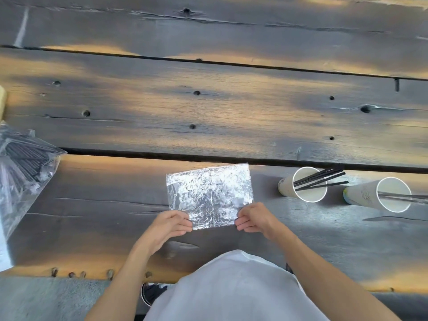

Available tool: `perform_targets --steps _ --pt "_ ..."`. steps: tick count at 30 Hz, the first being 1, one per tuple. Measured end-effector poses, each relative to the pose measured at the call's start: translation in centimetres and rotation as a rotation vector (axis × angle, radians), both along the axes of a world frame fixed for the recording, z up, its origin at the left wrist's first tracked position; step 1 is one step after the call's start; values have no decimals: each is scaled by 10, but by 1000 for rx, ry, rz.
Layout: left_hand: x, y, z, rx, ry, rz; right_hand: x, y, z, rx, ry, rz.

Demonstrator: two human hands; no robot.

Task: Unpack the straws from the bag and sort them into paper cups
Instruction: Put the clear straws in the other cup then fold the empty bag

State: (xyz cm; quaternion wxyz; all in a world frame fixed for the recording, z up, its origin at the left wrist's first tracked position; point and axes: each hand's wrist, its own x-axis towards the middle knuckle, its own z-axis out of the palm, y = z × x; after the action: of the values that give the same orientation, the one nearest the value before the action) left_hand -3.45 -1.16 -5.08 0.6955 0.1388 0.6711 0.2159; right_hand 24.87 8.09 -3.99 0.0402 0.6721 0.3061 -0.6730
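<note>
A flat, crinkled clear plastic bag (209, 194) lies on the wooden table just in front of me, and no straws show inside it. My left hand (168, 227) pinches its near left corner and my right hand (253, 218) pinches its near right corner. To the right stand two white paper cups. The nearer-centre cup (301, 185) holds several black straws (323, 178). The far-right cup (376, 194) holds thin straws (407, 197) that run off the frame's edge.
A large clear bag full of dark straws (22, 169) lies at the left edge. The table (208, 107) is dark weathered planks with gaps and knot holes. Its near edge runs just above my white shirt (231, 288).
</note>
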Motion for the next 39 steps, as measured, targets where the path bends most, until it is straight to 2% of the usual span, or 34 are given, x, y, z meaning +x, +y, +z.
perform_targets --steps 3,7,12,15,18,21,25,28,32,35,37,39 --pt "-16 -7 -3 -8 36 77 15 6 -1 2 -78 -105" --pt "-21 4 0 10 109 71 8 9 4 35 -129 -111" --pt "-3 55 10 161 -129 238 -28 31 15 108 139 -163" --pt "14 87 11 171 -190 293 -61 52 18 166 186 -158" --pt "23 106 9 130 -241 447 -82 67 16 103 266 -192" --pt "13 108 6 100 -219 580 -77 77 12 91 205 -270" --pt "-9 101 1 126 -184 638 -49 88 4 167 108 -508" --pt "-14 99 1 142 -152 706 -47 93 2 211 76 -569" --pt "-3 99 2 142 -103 718 -76 93 7 113 237 -488" --pt "3 102 5 141 -66 745 -89 97 8 20 365 -534" --pt "5 103 9 122 -65 766 -83 104 8 22 371 -638" --pt "6 107 12 90 -63 825 -69 111 5 112 284 -663"
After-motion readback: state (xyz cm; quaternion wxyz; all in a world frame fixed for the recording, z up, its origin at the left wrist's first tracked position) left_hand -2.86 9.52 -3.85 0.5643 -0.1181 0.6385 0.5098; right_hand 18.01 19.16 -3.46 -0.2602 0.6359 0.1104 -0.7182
